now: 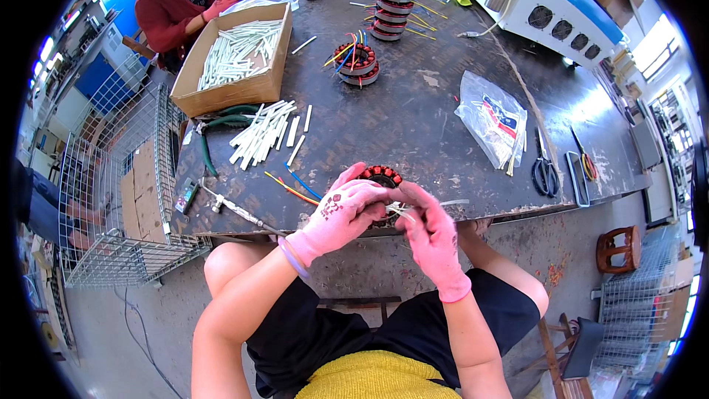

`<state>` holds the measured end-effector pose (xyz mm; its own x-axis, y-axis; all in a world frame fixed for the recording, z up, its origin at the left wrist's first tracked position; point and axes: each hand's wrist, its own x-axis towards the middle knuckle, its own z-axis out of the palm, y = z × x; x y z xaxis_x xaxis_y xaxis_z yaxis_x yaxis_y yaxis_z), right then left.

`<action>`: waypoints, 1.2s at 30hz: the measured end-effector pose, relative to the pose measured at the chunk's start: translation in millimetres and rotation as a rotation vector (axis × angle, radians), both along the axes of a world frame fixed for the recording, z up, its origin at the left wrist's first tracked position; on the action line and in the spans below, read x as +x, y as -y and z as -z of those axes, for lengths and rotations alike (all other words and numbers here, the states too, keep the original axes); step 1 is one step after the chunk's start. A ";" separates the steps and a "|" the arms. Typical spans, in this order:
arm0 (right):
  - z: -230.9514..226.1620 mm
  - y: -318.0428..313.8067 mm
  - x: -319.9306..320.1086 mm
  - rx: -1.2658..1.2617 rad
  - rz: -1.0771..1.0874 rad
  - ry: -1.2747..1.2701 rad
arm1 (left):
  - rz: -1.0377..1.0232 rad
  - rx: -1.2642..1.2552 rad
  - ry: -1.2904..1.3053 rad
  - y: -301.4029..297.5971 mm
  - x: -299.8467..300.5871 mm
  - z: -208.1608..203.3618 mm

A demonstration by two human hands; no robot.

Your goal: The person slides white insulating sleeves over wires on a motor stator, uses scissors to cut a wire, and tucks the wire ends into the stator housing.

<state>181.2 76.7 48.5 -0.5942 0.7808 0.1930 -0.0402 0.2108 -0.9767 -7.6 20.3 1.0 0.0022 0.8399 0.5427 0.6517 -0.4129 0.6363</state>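
Note:
At the table's near edge I have a motor stator with red windings, mostly hidden behind my gloved fingers. My left hand, in a pink glove, is closed round its left side. Yellow, red and blue lead wires run out from it to the left. In my right hand, also pink-gloved, thin white strips that look like cable ties are pinched against the stator's near side. One white strip sticks out to the right past the fingers. The exact grip of the fingertips is partly hidden.
A cardboard box of white sleeves stands far left, beside a loose sleeve pile and green-handled pliers. Stacked stators rise at the back. Right lie a plastic bag and scissors. A co-worker sits far left.

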 end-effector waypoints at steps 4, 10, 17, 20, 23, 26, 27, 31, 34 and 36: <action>19.2 -4.1 -1.9 0.428 -0.008 0.095 | 0.048 -0.001 -0.165 2.8 1.1 -17.6; 32.5 6.4 -13.8 -0.039 0.000 0.013 | -0.067 -0.022 -0.496 4.7 2.6 -9.9; 21.2 16.6 -13.8 0.301 0.082 0.124 | -0.034 -0.083 -0.593 0.6 2.0 -16.8; 6.8 -10.3 -42.2 0.398 0.072 0.187 | -0.002 -0.066 -0.581 2.8 6.0 -15.2; 0.9 -34.9 -56.0 0.226 -0.045 0.173 | -0.052 -0.163 -0.638 2.2 7.8 -10.4; -7.0 -56.4 -38.8 -0.010 -0.117 0.176 | 0.005 -0.091 -0.583 -7.3 17.8 -18.4; -16.2 -67.3 -27.7 -0.169 -0.160 0.168 | 0.020 -0.119 -0.587 -6.4 17.2 -18.6; -26.5 -119.5 52.3 0.146 0.324 0.383 | -0.018 -0.090 -0.551 3.5 11.9 -26.0; 31.8 -167.9 124.5 0.787 0.616 0.800 | 0.036 -0.079 -0.567 -2.3 12.5 -24.8; 44.2 -178.6 131.1 0.902 0.573 0.944 | 0.054 -0.074 -0.594 -4.7 10.2 -23.6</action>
